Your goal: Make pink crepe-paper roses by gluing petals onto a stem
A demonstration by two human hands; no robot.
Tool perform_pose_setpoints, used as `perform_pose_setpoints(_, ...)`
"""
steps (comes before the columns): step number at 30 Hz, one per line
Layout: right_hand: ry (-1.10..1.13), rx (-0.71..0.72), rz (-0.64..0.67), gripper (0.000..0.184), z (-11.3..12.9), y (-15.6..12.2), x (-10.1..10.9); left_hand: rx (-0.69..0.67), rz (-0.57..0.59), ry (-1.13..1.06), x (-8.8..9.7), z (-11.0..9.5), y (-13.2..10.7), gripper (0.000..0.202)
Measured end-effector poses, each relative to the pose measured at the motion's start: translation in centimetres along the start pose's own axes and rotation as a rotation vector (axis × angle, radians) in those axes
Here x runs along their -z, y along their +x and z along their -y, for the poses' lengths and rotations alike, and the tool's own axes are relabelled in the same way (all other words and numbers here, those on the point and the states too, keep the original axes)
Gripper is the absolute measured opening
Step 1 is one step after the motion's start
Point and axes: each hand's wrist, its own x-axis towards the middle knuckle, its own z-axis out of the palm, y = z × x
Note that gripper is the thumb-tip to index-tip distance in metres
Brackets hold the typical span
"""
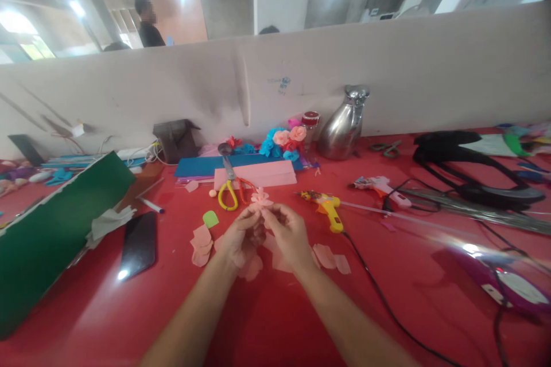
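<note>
Both my hands meet over the red table (275, 321) near its middle. My left hand (239, 239) and my right hand (287, 232) are closed in a pinch on a small pink paper flower (260, 200) that sticks up between the fingertips. Loose pink paper petals (201, 243) lie on the table under and around the hands, with more petals (331, 258) to the right. A small green paper piece (210, 218) lies just left of my left hand.
Yellow-handled scissors (229, 189) and a pink paper sheet (258, 174) lie behind the hands. A yellow glue gun (328, 207) with a black cord sits right, another glue gun (379, 186) beyond. A phone (138, 243), a green board (55, 223), a metal jug (343, 125), finished paper flowers (284, 140).
</note>
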Motion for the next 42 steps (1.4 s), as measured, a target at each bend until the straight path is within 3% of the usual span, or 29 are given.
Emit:
perform_pose_setpoints(28, 0.172, -0.056, -0.003, 0.015, 0.15, 0.26, -0.17, 0.087, 0.046, -0.018, -0.30, -0.62, -0.43, 0.018)
perform_pose_setpoints(34, 0.219, -0.126, 0.079, 0.017, -0.05, 0.43, -0.08, 0.130, 0.025, -0.039, -0.06, -0.74, -0.29, 0.016)
perform_pose_setpoints(39, 0.160, -0.096, 0.119, 0.021, -0.26, 0.43, -0.04, 0.159, -0.025, -0.060, 0.15, -0.83, -0.09, 0.012)
perform_pose_setpoints(42, 0.166, -0.086, 0.145, 0.021, -0.27, 0.26, -0.13, 0.091, -0.032, 0.016, 0.07, -0.67, -0.12, 0.016)
